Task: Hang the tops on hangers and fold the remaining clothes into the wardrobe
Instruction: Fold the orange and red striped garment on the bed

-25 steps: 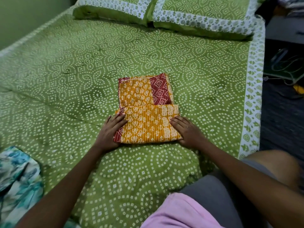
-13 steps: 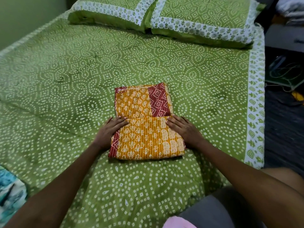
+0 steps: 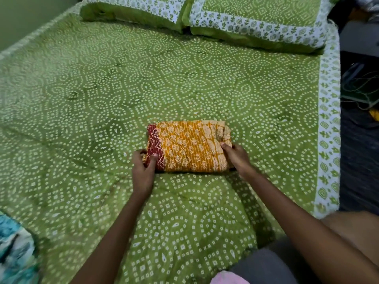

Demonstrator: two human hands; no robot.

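Note:
A folded orange garment (image 3: 188, 146) with a white print and a dark red band along its left side lies as a compact bundle in the middle of the green bed (image 3: 102, 95). My left hand (image 3: 144, 171) grips its near left corner, the thumb lying on the red band and the fingers curled under the edge. My right hand (image 3: 235, 156) holds the near right end, fingers tucked under the cloth.
Two green pillows (image 3: 246, 19) with white borders lie at the head of the bed. A blue and white floral garment (image 3: 16, 251) sits at the lower left. Dark floor with cables (image 3: 361, 87) runs along the bed's right edge. My knee is at the lower right.
The garment's far half has been folded onto the near half, making one thicker bundle. Both hands went from lying flat at its sides to gripping its near corners.

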